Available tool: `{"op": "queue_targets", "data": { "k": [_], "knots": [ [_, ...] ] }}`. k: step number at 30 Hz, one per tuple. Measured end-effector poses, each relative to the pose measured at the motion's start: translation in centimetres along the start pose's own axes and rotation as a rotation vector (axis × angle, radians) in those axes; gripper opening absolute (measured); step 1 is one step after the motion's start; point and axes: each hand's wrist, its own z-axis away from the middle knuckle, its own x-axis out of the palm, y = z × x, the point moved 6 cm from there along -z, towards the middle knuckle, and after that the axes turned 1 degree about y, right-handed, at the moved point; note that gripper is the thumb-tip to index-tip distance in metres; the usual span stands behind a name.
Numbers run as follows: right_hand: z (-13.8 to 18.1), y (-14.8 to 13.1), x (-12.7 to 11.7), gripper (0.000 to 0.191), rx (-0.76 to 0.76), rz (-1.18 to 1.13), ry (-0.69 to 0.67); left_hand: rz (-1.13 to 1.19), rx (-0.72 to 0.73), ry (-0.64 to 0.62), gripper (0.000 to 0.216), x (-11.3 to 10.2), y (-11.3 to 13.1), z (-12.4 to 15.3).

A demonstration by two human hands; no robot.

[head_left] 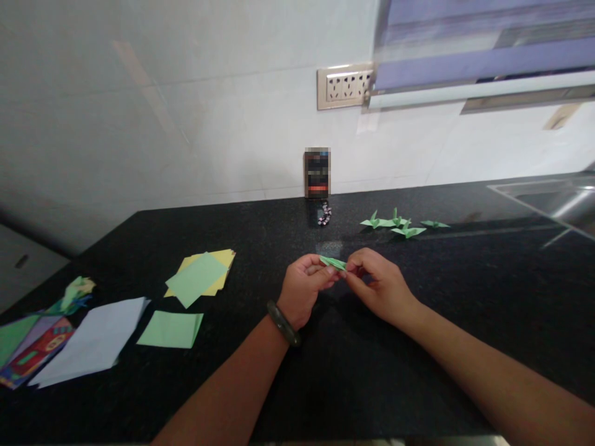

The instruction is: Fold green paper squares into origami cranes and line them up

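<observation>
Between my hands, just above the dark countertop, is a small piece of folded green paper. My left hand grips its left part, with the thumb laid along the near side. At the paper's right end, the thumb and index finger of my right hand pinch it. Several green paper cranes stand beyond my right hand; a flatter green folded piece lies at their right. A dark bangle circles my left wrist.
To the left lie a green sheet on yellow paper, a folded green sheet, white paper and a colourful packet. A phone-like dark object leans on the wall, a beaded strap below it. A sink is at far right.
</observation>
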Motion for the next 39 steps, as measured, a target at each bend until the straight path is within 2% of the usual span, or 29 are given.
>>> {"op": "queue_targets", "data": {
  "k": [8,14,24,30,39],
  "knots": [
    [0.1,-0.8,-0.7,0.012,-0.185,0.146,0.094,0.019,-0.009,0.020,0.023,0.0,0.0,0.0],
    [0.2,-0.9,-0.9,0.018,-0.243,0.178,0.095,0.020,0.038,0.010,0.030,0.2,0.4,0.1],
    [0.3,-1.0,-1.1,0.018,-0.253,0.223,0.113,0.002,0.068,0.026,0.029,0.2,0.5,0.2],
    [0.2,-1.3,-1.3,0.011,-0.239,0.216,0.132,-0.009,0.110,0.020,0.025,0.2,0.7,0.1],
    [0.1,-1.1,-0.9,0.009,-0.256,0.155,0.083,-0.033,0.126,0.026,0.024,0.1,0.8,0.1]
  ]
}}
